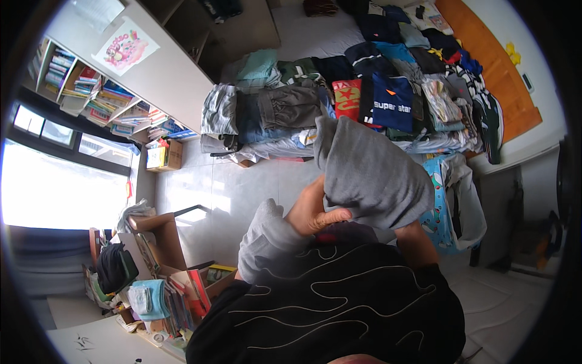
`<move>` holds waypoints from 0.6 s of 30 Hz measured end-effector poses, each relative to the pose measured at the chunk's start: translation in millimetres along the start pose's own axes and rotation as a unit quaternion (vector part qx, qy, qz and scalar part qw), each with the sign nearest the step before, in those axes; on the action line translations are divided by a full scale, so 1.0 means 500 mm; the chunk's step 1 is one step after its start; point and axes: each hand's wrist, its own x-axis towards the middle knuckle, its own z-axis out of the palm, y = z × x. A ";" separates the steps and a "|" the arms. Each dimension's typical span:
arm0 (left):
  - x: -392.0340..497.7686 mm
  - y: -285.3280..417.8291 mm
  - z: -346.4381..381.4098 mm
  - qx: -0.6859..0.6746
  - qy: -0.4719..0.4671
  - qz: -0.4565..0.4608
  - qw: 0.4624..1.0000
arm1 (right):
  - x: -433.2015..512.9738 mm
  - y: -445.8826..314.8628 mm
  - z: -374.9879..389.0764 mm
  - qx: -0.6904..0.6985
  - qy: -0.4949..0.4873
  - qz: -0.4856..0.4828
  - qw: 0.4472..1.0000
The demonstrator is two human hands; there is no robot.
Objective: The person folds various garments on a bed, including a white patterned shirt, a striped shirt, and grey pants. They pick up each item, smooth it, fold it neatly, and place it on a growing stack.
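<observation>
A thick grey garment (375, 170) hangs in the air before my chest, bunched and folded over. My left hand (311, 214) holds its left side, thumb stretched along the lower edge and the other fingers partly covered by cloth. Over my left forearm lies a light grey sleeve (268, 241) with a ribbed cuff; whether it belongs to the same garment is not clear. My right hand is covered by the grey cloth, and only its wrist (413, 239) shows at the lower right edge. What its fingers do is hidden.
Ahead stands a bed (313, 34) with many folded clothes, among them dark grey trousers (291, 107) and a navy top (393, 102). A patterned blue cloth (436, 204) hangs at right. Bookshelves (100, 91), a cardboard box (170, 157) and stacked books (177, 302) are at left.
</observation>
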 end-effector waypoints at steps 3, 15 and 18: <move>-0.009 -0.017 -0.091 0.037 0.060 0.009 0.997 | 0.069 -0.029 0.065 -0.005 0.004 -0.053 0.999; -0.046 -0.024 -0.328 0.304 0.255 0.108 0.912 | 0.224 -0.241 0.233 0.609 -0.142 0.186 0.758; -0.041 -0.039 -0.359 0.356 0.291 0.168 0.872 | 0.259 -0.288 0.213 0.608 -0.218 0.233 0.727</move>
